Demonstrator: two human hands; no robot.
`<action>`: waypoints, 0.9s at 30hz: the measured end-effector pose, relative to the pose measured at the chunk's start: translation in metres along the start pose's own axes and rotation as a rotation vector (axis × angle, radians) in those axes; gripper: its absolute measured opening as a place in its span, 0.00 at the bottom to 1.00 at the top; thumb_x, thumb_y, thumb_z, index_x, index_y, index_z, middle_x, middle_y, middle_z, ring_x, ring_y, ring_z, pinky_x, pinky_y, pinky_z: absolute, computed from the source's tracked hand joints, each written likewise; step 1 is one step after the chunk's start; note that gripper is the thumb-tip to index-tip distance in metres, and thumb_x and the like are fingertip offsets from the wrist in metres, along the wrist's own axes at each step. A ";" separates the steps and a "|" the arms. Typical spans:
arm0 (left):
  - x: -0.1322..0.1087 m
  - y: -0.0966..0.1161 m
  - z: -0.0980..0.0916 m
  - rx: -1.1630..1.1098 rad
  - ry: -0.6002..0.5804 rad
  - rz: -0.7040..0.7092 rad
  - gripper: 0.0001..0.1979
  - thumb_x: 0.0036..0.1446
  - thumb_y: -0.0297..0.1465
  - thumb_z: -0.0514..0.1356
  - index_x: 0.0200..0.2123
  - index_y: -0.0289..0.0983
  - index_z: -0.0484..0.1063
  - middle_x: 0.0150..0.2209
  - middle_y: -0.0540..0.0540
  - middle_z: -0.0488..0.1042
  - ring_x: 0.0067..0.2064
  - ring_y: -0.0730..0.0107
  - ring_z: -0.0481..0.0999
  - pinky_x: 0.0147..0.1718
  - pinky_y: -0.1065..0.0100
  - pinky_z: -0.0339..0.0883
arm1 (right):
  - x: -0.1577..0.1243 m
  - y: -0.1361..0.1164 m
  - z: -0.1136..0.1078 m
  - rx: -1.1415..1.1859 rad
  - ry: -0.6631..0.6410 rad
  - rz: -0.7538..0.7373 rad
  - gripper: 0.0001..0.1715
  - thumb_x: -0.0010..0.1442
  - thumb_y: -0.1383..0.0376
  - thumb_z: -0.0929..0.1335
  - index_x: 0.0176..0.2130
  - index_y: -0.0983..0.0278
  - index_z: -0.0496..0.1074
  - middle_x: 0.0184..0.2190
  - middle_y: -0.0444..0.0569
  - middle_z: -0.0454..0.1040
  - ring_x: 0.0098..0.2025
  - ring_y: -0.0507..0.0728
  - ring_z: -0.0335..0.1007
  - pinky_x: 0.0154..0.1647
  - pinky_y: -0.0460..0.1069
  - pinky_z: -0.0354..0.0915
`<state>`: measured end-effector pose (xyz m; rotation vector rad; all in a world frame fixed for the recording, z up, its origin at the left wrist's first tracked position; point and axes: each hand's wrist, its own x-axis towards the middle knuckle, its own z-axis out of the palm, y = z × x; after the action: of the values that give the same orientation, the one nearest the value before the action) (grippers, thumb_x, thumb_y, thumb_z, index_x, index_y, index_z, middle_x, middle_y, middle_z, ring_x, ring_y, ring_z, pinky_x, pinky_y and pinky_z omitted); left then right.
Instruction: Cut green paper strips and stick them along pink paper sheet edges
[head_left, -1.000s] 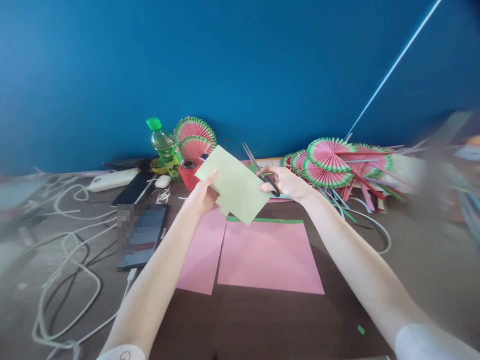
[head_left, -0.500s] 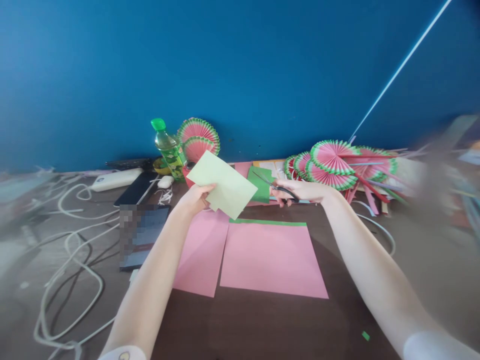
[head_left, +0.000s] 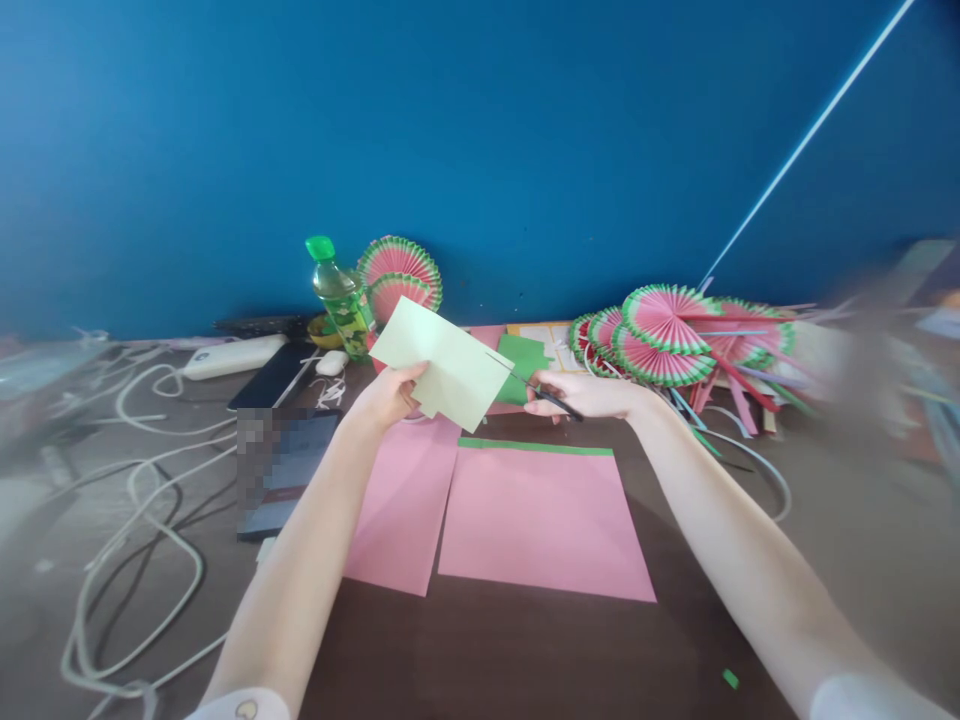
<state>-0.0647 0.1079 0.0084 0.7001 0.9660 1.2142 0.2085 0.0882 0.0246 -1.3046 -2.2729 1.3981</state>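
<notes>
My left hand (head_left: 394,393) pinches a pale green sheet of paper (head_left: 446,362) at its lower left side, holding it tilted above the table. My right hand (head_left: 566,393) is closed round the handles of dark scissors (head_left: 559,402). Their blades reach left to the sheet's right edge, one of them lying across its face near the upper right corner. Below the hands, a pink sheet (head_left: 547,525) with a green strip (head_left: 536,447) along its top edge lies flat. Another pink sheet (head_left: 401,505) lies to its left. Behind the scissors is a darker green paper piece (head_left: 521,362).
Pleated pink-and-green paper fans (head_left: 667,330) are piled at the back right; more fans (head_left: 397,275) lean on the blue wall beside a green-capped bottle (head_left: 339,300). White cables (head_left: 180,540), a phone (head_left: 274,378) and a power bank (head_left: 236,357) lie left. A green scrap (head_left: 730,679) is at front right.
My right hand has moved left with the scissors, bringing the blades from beside the pale green sheet onto its right edge. My left hand and its sheet have barely shifted.
</notes>
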 end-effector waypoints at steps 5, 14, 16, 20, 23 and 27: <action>0.000 -0.002 0.001 0.017 -0.005 -0.015 0.17 0.47 0.19 0.59 0.42 0.34 0.71 0.31 0.45 0.78 0.30 0.68 0.77 0.25 0.71 0.72 | 0.001 -0.001 0.001 -0.026 0.028 -0.009 0.21 0.50 0.50 0.67 0.37 0.60 0.62 0.27 0.43 0.64 0.28 0.52 0.66 0.26 0.45 0.61; 0.001 -0.003 -0.001 0.031 -0.041 -0.017 0.15 0.48 0.20 0.59 0.41 0.31 0.71 0.32 0.43 0.78 0.31 0.67 0.77 0.26 0.70 0.72 | 0.001 -0.002 0.002 -0.004 0.054 -0.016 0.21 0.50 0.50 0.68 0.37 0.60 0.61 0.26 0.41 0.64 0.26 0.51 0.65 0.26 0.46 0.61; 0.000 -0.003 0.000 0.030 -0.037 -0.020 0.15 0.47 0.20 0.59 0.41 0.31 0.71 0.32 0.44 0.78 0.29 0.68 0.77 0.25 0.70 0.72 | 0.001 -0.002 0.002 -0.018 0.063 -0.021 0.21 0.50 0.50 0.67 0.36 0.60 0.61 0.26 0.41 0.63 0.26 0.51 0.65 0.25 0.46 0.61; -0.001 -0.002 0.001 0.049 -0.005 -0.036 0.15 0.46 0.20 0.60 0.40 0.31 0.71 0.30 0.45 0.77 0.28 0.68 0.76 0.25 0.70 0.72 | 0.001 -0.001 0.002 -0.054 0.069 -0.023 0.21 0.50 0.50 0.67 0.36 0.60 0.62 0.24 0.41 0.62 0.25 0.51 0.65 0.24 0.46 0.60; -0.001 -0.003 0.001 0.053 0.012 -0.040 0.15 0.44 0.20 0.61 0.40 0.31 0.72 0.30 0.45 0.77 0.28 0.67 0.76 0.26 0.69 0.72 | 0.002 0.002 0.002 -0.027 0.064 -0.035 0.21 0.49 0.50 0.68 0.36 0.61 0.62 0.24 0.41 0.63 0.24 0.50 0.63 0.24 0.45 0.59; 0.000 -0.004 0.000 0.055 0.005 -0.040 0.16 0.44 0.21 0.61 0.40 0.32 0.72 0.31 0.44 0.77 0.30 0.66 0.77 0.26 0.68 0.72 | 0.005 0.006 0.003 0.083 0.038 -0.062 0.21 0.48 0.50 0.68 0.34 0.61 0.61 0.28 0.43 0.68 0.23 0.48 0.59 0.23 0.45 0.60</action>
<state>-0.0627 0.1068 0.0052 0.7184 1.0168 1.1587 0.2073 0.0913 0.0166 -1.2148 -2.1868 1.4188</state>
